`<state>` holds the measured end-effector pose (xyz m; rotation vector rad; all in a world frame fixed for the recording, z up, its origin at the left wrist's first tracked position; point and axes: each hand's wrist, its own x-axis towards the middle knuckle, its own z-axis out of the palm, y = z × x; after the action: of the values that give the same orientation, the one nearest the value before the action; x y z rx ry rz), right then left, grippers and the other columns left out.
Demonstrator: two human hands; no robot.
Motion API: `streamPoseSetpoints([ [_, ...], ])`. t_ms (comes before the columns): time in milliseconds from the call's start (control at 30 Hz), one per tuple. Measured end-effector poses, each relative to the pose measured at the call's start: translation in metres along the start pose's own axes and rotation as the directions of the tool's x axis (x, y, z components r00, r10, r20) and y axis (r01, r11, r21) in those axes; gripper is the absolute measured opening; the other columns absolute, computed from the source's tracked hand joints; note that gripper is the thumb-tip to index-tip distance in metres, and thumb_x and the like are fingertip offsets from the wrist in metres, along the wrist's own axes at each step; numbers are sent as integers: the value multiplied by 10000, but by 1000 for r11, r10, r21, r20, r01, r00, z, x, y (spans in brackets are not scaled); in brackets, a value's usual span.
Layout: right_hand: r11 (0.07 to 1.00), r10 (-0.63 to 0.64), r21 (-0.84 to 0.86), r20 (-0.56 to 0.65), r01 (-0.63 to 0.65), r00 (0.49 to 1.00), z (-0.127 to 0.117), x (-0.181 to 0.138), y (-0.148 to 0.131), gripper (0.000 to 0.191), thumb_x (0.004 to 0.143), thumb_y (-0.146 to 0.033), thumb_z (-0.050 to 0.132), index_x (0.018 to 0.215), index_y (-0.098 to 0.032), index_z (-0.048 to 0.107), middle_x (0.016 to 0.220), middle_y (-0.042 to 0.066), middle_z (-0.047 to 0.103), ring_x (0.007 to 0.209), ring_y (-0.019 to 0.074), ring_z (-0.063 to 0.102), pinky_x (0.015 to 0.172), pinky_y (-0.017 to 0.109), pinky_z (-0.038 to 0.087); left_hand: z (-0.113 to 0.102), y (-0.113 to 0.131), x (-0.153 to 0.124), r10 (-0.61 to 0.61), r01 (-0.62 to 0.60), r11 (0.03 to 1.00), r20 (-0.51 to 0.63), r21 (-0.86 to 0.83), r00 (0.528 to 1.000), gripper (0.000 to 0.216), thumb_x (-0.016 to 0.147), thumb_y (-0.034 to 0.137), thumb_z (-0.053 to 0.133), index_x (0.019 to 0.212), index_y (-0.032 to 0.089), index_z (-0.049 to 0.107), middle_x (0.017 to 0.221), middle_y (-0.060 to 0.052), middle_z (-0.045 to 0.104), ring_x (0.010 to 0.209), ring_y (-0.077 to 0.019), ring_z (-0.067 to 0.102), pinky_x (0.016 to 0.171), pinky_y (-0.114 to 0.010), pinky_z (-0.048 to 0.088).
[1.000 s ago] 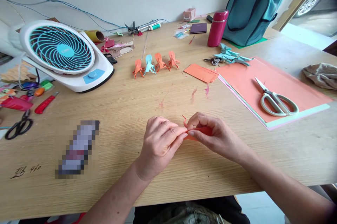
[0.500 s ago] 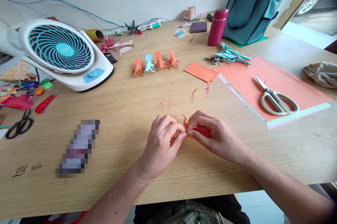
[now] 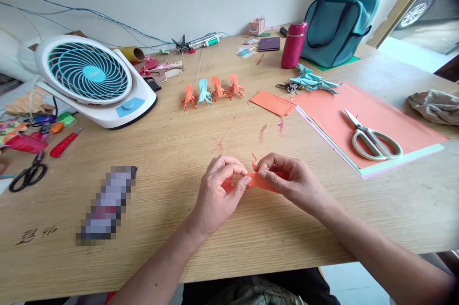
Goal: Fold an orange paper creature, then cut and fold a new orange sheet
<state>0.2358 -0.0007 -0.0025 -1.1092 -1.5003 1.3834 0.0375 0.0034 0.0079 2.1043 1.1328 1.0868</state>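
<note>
Between my two hands, close above the near part of the table, is a folded orange paper figure (image 3: 263,182). My left hand (image 3: 221,195) pinches its left end between thumb and forefinger. My right hand (image 3: 287,177) grips the other end, with the thumb lying on the orange paper. A thin, curled point of the paper sticks up between the hands; much of the figure is hidden by my fingers. Farther back stand several folded paper figures (image 3: 218,88) in a row, orange ones and one light blue.
White-handled scissors (image 3: 373,140) lie on stacked coloured paper sheets (image 3: 405,114) at right. Orange paper pieces (image 3: 272,103), blue folded figures (image 3: 311,79), a magenta flask (image 3: 294,46) and a teal bag (image 3: 335,32) are behind. A fan (image 3: 93,75), red cutter (image 3: 66,143) and black scissors (image 3: 28,173) occupy the left.
The orange figure has turned between my fingers, so a broader flat face of it shows. My right thumb has moved slightly up and right. The camera view has shifted slightly.
</note>
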Motion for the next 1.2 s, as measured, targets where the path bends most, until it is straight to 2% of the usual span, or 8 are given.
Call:
streamPoseSetpoints([
  [100,1000,-2,-13,39,2,999,4,-1,2,219,906,-425,592,903,-205,597,734,-15,579,568,95,429,523,240,329,2,0,-1,22,-21,999,-24,47,999,66,872,159,613,813,186,620,896,-30,599,915,-167,570,831,-322,452],
  [200,1000,-25,11,68,25,997,6,0,2,217,896,-417,611,909,-201,604,779,-2,604,603,101,459,542,242,341,2,1,-1,44,-44,998,-13,44,999,70,877,160,612,814,189,619,905,-31,604,922,-167,570,836,-325,456],
  [333,997,29,69,58,-33,998,5,1,0,246,896,-439,602,887,-194,598,692,-23,542,567,92,404,514,238,293,-1,1,0,94,-95,994,12,46,995,60,897,159,589,935,196,616,952,-38,628,935,-168,574,829,-325,461],
  [500,979,113,167,40,-118,993,0,2,-3,310,869,-485,612,848,-178,578,720,-21,530,559,74,382,493,221,261,-8,-2,1,259,-276,938,105,211,960,137,870,137,627,981,214,609,928,-22,668,880,-178,569,828,-359,428],
  [633,929,227,257,170,-265,959,-1,4,-3,327,820,-492,666,844,-176,587,610,-55,508,483,53,349,446,202,205,-12,-1,2,373,-411,864,179,292,910,240,849,110,647,1050,241,639,935,-25,672,870,-183,548,800,-359,427],
  [800,867,287,324,297,-378,911,-1,6,-4,357,761,-496,726,783,-166,591,629,-33,588,579,89,547,551,208,358,-16,2,3,467,-516,800,222,306,856,294,825,100,677,1072,259,665,990,-39,678,901,-189,548,782,-349,437],
  [967,885,233,309,355,-349,905,-2,4,-4,360,784,-492,716,814,-153,597,705,-16,624,590,80,550,591,212,416,-16,3,2,514,-574,763,258,297,818,245,841,120,661,1054,242,658,1010,-27,716,889,-183,575,795,-349,431],
  [1200,887,126,364,401,-285,907,-3,3,-8,299,839,-430,686,945,-166,592,827,-5,613,684,95,572,651,234,471,-15,-1,0,474,-507,840,190,196,860,189,867,120,623,1017,233,637,938,-20,708,891,-167,607,797,-331,454],
])
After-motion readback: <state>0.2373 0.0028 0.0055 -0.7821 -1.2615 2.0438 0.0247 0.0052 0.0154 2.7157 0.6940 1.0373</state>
